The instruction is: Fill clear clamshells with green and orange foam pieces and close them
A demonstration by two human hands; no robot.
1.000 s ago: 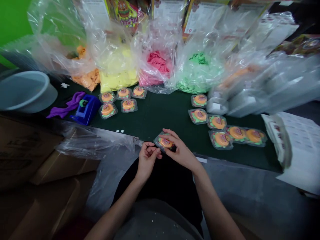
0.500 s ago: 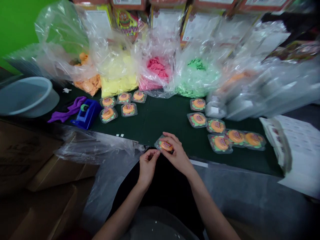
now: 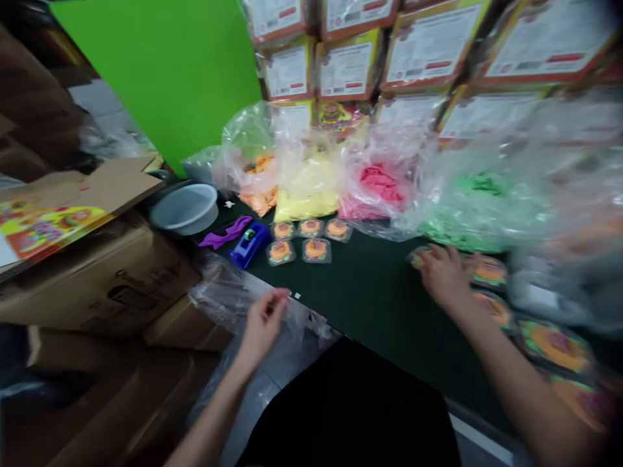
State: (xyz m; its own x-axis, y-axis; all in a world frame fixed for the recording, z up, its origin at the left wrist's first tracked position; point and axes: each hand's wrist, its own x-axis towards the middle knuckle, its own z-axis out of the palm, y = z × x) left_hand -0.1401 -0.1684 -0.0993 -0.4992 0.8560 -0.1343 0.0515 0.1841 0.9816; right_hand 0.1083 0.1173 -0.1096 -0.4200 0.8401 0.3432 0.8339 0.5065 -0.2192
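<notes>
My right hand [image 3: 444,275] is at the right of the dark table, its fingers closed around a small clear plastic pack [image 3: 417,257] with a toy-like orange-and-green burger inside. That pack is partly under the fingers and touches or nearly touches the table. More burger packs [image 3: 489,271] lie beside the hand and under the forearm. At the table's front edge my left hand [image 3: 267,316] has thumb and forefinger pinched together, next to a small white square [image 3: 297,296]. What the pinch holds, if anything, is too small to tell.
Several burger packs [image 3: 316,250] lie left of centre, near a blue tape dispenser [image 3: 250,245], a purple cloth [image 3: 226,233] and a grey basin [image 3: 187,211]. Behind stand open bags of orange, yellow [image 3: 309,194], pink and green pieces. Cardboard boxes [image 3: 111,279] are at left.
My hands have parted: the right carried the burger pack away to the right, and the left moved left to the white squares. The view has turned left.
</notes>
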